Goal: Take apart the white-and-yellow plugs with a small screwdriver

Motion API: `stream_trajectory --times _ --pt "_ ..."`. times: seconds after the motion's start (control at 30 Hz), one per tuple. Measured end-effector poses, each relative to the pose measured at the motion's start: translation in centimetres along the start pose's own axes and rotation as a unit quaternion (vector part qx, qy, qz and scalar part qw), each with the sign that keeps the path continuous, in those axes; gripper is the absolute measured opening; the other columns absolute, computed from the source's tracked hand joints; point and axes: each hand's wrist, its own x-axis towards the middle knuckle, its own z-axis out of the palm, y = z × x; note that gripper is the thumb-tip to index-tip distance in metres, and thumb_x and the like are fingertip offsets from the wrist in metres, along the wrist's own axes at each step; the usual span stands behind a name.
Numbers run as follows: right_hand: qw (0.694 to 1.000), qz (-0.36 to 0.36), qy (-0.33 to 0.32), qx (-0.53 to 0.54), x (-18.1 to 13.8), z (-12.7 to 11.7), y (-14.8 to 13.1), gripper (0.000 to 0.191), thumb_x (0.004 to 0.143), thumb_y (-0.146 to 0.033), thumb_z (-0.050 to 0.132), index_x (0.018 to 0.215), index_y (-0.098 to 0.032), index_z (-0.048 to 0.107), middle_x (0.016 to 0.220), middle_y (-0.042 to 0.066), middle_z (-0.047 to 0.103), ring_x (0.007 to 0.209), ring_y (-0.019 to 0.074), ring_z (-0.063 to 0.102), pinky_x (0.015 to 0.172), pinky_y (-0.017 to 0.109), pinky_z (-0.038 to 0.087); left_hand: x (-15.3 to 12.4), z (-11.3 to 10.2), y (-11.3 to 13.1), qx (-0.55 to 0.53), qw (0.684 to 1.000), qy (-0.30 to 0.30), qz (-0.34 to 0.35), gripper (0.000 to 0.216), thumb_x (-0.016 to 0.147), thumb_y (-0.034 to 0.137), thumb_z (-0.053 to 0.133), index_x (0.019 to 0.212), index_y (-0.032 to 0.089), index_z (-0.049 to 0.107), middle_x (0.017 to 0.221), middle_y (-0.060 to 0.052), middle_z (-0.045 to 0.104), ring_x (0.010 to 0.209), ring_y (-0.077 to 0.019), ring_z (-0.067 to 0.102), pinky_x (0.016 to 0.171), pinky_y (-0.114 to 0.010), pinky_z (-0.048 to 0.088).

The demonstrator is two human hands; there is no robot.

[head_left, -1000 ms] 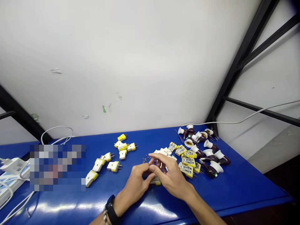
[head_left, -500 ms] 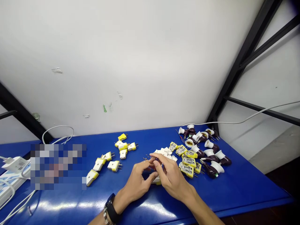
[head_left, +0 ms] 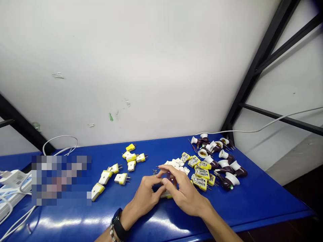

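Both my hands meet over the middle of the blue table [head_left: 252,205]. My left hand [head_left: 146,198], with a watch on its wrist, pinches a small white and yellow plug [head_left: 166,194] against the tabletop. My right hand [head_left: 185,193] curls over the same plug from the right, thumb and fingertips closed on a small part I cannot make out. Tiny screws [head_left: 155,171] lie just beyond the fingers.
Assembled white and yellow plugs [head_left: 131,157] lie left of centre. Open yellow plug halves [head_left: 200,176] and white covers [head_left: 176,163] sit to the right, beside maroon and white lamp sockets [head_left: 222,161]. A white power strip [head_left: 12,188] with cables is at far left. A black frame [head_left: 254,70] rises at right.
My fingers have shifted slightly over the plug, and both hands stay in the same spot. The camera view has moved a little.
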Motion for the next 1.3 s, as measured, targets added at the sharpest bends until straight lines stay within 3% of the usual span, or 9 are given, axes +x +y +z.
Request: stream_trajectory --times 0.13,0.33,0.5,0.77,0.87,1.0,1.13,1.2,1.3 --pt "1.000 0.013 0.010 0.025 0.0 0.2 0.2 0.023 0.102 -0.027 0.047 0.118 -0.020 0.062 0.100 0.006 0.071 0.086 0.0192 0.068 0.078 0.031 0.055 0.4 0.2 0.1 0.015 0.999 0.033 -0.033 0.011 0.082 0.025 0.072 0.077 0.017 0.067 0.072 0.000 0.069 0.065 -0.0158 0.061 0.063 -0.025 0.048" --pt "0.991 0.038 0.048 0.116 -0.6 0.1 1.1 0.023 0.106 -0.033 0.042 0.119 -0.021 0.057 0.095 0.004 0.069 0.065 0.0133 0.063 0.062 0.026 0.055 -0.2 -1.4 0.5 0.073 0.996 -0.040 -0.017 0.042 0.069 0.033 0.087 0.104 0.021 0.068 0.097 -0.002 0.071 0.088 -0.0222 0.064 0.081 -0.032 0.050" --pt "0.976 0.045 0.110 0.182 -0.8 0.0 1.5 0.026 0.105 -0.041 0.044 0.115 -0.021 0.057 0.097 0.007 0.069 0.063 0.0136 0.064 0.051 0.024 0.051 -0.5 -1.8 0.2 0.077 0.995 -0.067 -0.019 0.010 0.088 0.025 0.071 0.098 0.024 0.076 0.092 -0.002 0.075 0.087 -0.0201 0.067 0.080 -0.030 0.050" --pt "0.934 0.021 0.282 0.219 -1.0 -0.8 1.8 0.023 0.103 -0.042 0.050 0.111 -0.022 0.057 0.091 0.005 0.069 0.059 0.0139 0.064 0.045 0.023 0.048 0.4 -2.9 -2.4 0.176 0.979 -0.038 -0.094 0.024 0.095 0.022 0.059 0.112 0.025 0.076 0.099 -0.004 0.076 0.088 -0.0226 0.070 0.080 -0.033 0.052" --pt "0.963 0.041 0.226 0.137 -1.6 -1.5 1.9 0.023 0.104 -0.041 0.047 0.110 -0.022 0.059 0.080 0.002 0.065 0.059 0.0145 0.059 0.050 0.024 0.046 0.4 -3.4 -2.8 0.211 0.972 -0.025 -0.100 0.034 0.094 0.020 0.056 0.126 0.024 0.068 0.102 -0.005 0.075 0.089 -0.0234 0.069 0.082 -0.035 0.052" --pt "0.994 0.091 0.046 -0.042 -2.4 -2.0 1.6 0.022 0.103 -0.033 0.046 0.107 -0.023 0.065 0.064 -0.003 0.056 0.058 0.0164 0.054 0.055 0.027 0.040 -0.4 -3.3 -1.2 0.197 0.975 -0.036 -0.098 0.029 0.094 0.028 0.061 0.122 0.026 0.068 0.101 -0.003 0.073 0.086 -0.0218 0.066 0.082 -0.034 0.051" --pt "0.970 0.134 -0.089 -0.182 -3.4 -1.0 1.6 0.031 0.092 -0.023 0.065 0.122 -0.025 0.065 0.081 0.002 0.067 0.080 0.0237 0.064 0.073 0.031 0.046 -1.3 -2.4 0.6 0.178 0.972 -0.123 -0.093 0.042 0.078 0.035 0.081 0.118 0.027 0.070 0.106 -0.004 0.071 0.090 -0.0235 0.064 0.082 -0.033 0.048" --pt "0.958 0.160 -0.118 -0.207 -3.9 -0.4 1.9 0.045 0.087 -0.020 0.071 0.132 -0.024 0.062 0.094 0.006 0.069 0.089 0.0259 0.066 0.080 0.033 0.047 -1.4 -2.1 1.1 0.178 0.967 -0.156 -0.093 0.035 0.078 0.032 0.081 0.111 0.027 0.074 0.103 -0.003 0.072 0.092 -0.0237 0.064 0.080 -0.031 0.046" --pt "0.948 0.186 -0.140 -0.216 -4.5 0.0 2.0 0.035 0.089 -0.025 0.071 0.124 -0.023 0.066 0.100 0.009 0.069 0.094 0.0270 0.066 0.083 0.033 0.048 -1.4 -2.6 1.5 0.144 0.967 -0.191 -0.091 0.021 0.082 0.027 0.078 0.103 0.029 0.076 0.095 0.000 0.072 0.088 -0.0203 0.064 0.077 -0.028 0.044"
